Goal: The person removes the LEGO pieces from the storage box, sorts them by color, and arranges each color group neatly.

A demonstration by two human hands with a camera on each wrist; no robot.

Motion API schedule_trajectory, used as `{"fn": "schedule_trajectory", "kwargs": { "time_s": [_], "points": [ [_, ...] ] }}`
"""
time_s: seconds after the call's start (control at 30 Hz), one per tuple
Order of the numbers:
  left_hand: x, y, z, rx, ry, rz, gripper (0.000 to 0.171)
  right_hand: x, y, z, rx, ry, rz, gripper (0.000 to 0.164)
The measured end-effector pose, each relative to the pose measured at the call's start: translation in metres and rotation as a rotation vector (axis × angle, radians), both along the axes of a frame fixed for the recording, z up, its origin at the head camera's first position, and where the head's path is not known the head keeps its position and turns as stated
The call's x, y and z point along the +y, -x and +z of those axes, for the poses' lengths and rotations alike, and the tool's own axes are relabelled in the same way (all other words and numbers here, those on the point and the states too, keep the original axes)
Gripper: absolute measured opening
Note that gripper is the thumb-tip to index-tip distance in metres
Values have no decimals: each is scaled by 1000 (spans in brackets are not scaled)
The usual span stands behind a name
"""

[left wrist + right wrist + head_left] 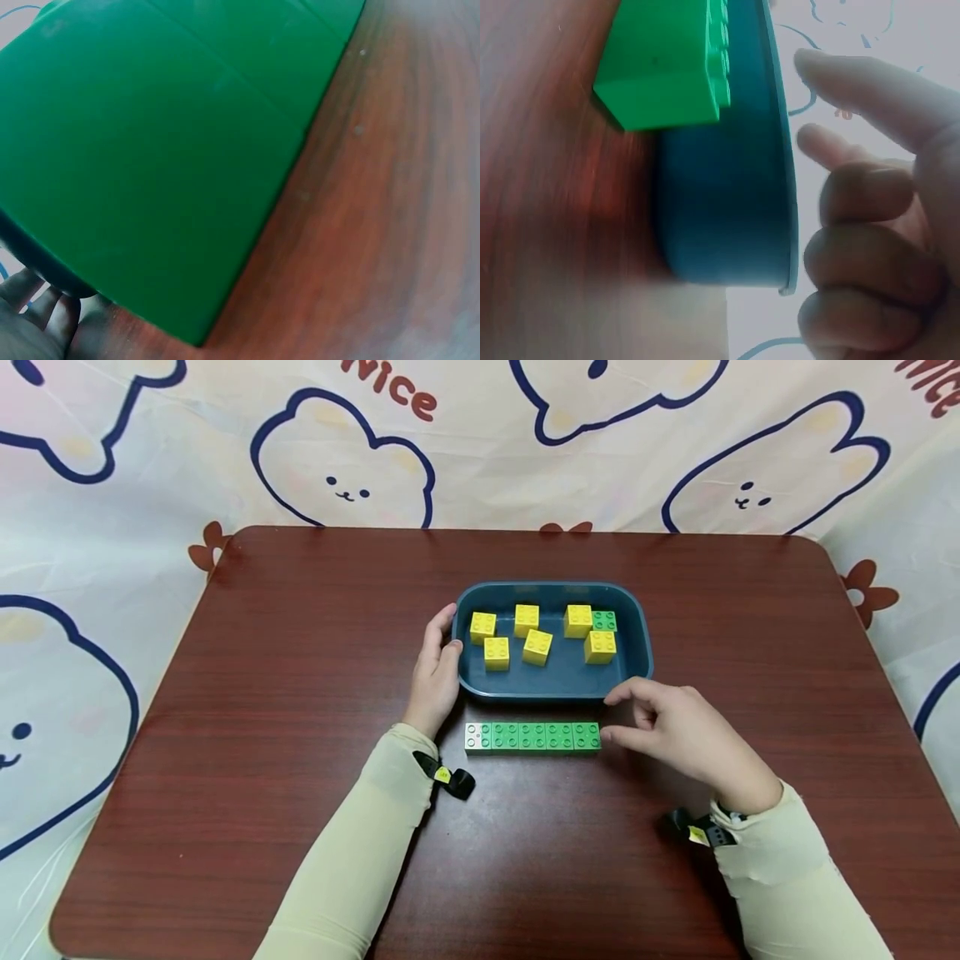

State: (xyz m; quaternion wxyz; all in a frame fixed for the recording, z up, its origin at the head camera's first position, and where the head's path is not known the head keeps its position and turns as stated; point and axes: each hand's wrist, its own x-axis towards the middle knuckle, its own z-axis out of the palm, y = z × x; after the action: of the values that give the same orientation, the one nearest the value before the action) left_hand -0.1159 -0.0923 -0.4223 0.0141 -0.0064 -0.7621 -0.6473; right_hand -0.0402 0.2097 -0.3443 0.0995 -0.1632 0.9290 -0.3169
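Note:
A dark blue tray (555,687) holds several yellow bricks (537,647) and one green brick (603,621) at its right. My left hand (435,681) grips the tray's left end, thumb at the rim. In front of the tray lies a straight row of green bricks (532,737), studs up, its left end whitened by glare. This row fills much of the left wrist view as a green wall (165,172). My right hand (675,727) hovers at the row's right end, thumb and index finger apart with nothing between them; its other fingers (862,259) are curled.
Everything rests on a dark red-brown wooden table (300,635) with rounded corners. A pale cloth (480,468) printed with bear outlines hangs behind and beside it. Each wrist carries a small black camera (457,783) on a strap.

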Motion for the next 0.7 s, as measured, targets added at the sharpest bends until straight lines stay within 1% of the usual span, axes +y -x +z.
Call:
{"fn": "schedule_trajectory", "kwargs": {
  "time_s": [0.07, 0.2, 0.33, 0.47, 0.7],
  "points": [
    [0, 0, 0, -1, -1, 2, 50, 4, 2, -1, 42, 32, -31, 31],
    [0, -1, 0, -3, -3, 3, 50, 9, 6, -6, 117, 98, -132, 29],
    [-2, -1, 0, -9, 2, 5, 50, 13, 15, -10, 157, 151, -226, 28],
    [-3, -2, 0, -20, 3, 7, 50, 19, 27, -14, 146, 172, -271, 28],
    [-1, -1, 1, -39, -10, -3, 50, 25, 46, -21, 79, 199, -283, 37]
  ]
}}
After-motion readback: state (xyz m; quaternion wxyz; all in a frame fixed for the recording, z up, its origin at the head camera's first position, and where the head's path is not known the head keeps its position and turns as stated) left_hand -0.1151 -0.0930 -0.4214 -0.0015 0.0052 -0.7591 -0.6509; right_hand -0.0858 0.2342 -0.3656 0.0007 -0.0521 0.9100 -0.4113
